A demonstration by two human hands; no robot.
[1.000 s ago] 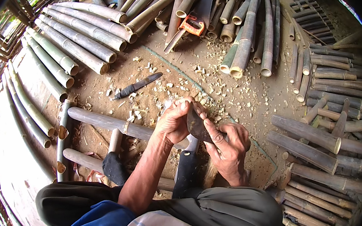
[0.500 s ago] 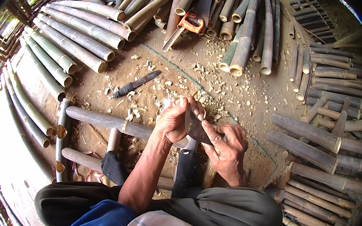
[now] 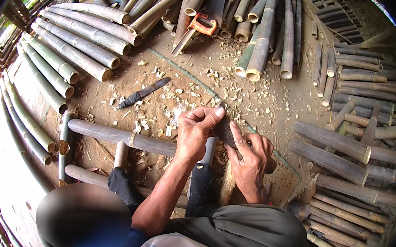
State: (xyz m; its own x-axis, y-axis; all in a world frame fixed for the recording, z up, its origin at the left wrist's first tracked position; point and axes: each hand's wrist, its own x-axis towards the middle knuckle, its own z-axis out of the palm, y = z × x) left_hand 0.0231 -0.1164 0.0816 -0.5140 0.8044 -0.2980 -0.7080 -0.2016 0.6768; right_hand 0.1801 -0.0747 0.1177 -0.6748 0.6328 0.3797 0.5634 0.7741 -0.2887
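Above the chip-strewn floor (image 3: 302, 99), the left hand (image 3: 194, 132) pinched a dark flat piece (image 3: 224, 130) and the right hand (image 3: 252, 160) curled closed round its lower end, apparently for steadiness.

So the held piece (image 3: 224, 131) sits between the left hand (image 3: 195, 132) and the right hand (image 3: 250, 163), with a knife (image 3: 144, 93) lying on the ground (image 3: 302, 97) ahead and to their left, wood chips (image 3: 179, 91) scattered around it. Farther ahead there's a saw (image 3: 204, 24) in among a bunch of bamboo poles (image 3: 265, 39), and more poles (image 3: 85, 28) lie off to the left. Piles of cut bamboo (image 3: 355, 190) take up the right side, while a bamboo frame (image 3: 105, 131) lies left of the left hand, running in behind that wrist.
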